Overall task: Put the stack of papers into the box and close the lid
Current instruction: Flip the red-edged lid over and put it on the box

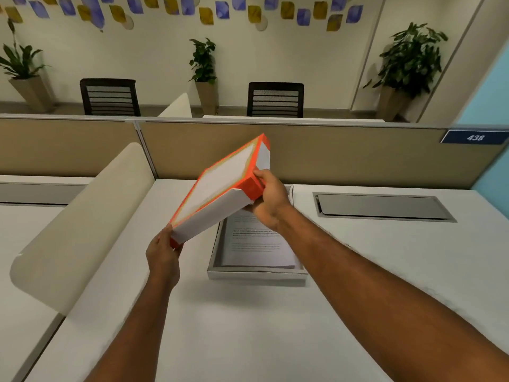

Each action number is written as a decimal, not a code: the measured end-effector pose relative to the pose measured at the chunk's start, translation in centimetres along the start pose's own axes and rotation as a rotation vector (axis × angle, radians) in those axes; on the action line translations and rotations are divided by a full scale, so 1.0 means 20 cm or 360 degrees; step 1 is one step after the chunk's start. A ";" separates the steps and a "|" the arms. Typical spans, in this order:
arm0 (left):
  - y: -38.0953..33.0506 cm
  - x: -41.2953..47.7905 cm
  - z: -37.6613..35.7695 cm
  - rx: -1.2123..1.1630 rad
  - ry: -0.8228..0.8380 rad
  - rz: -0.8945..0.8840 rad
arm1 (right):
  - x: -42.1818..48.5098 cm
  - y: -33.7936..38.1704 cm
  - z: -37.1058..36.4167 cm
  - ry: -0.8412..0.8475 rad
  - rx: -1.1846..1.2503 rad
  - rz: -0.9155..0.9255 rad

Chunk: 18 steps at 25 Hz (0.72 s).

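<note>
An orange and white lid (220, 186) is held tilted in the air, its hollow inside facing me. My left hand (162, 252) grips its near left corner. My right hand (268, 201) grips its right corner. Below and a little to the right, the open white box (256, 275) rests on the desk. The stack of papers (254, 244) lies flat inside it, printed side up. The far part of the box is hidden behind the lid and my right hand.
A cream curved divider (82, 227) stands to the left of the desk. A brown partition (330, 153) runs along the back. A metal cable hatch (382, 206) is set into the desk at right. Chairs and potted plants stand beyond.
</note>
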<state>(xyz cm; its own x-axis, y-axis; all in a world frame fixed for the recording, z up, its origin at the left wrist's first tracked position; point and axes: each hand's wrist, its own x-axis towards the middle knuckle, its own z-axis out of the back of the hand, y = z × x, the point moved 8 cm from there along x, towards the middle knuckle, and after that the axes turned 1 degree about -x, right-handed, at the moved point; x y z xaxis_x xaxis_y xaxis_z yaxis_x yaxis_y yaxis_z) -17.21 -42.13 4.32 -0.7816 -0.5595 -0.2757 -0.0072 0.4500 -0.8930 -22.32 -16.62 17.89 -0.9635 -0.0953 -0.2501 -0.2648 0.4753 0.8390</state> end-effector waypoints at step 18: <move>-0.05 -0.05 -0.51 0.0864 0.0283 -0.0457 | 0.04 -0.07 0.74 -0.0448 -0.0704 0.0249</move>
<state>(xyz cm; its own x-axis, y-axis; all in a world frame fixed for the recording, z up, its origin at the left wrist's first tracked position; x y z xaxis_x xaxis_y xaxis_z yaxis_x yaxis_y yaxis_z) -22.79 -34.84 9.17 -0.8873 -0.4605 0.0228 0.0491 -0.1436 -0.9884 -22.08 -4.31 9.37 -0.9611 0.2137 -0.1749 -0.1690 0.0460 0.9845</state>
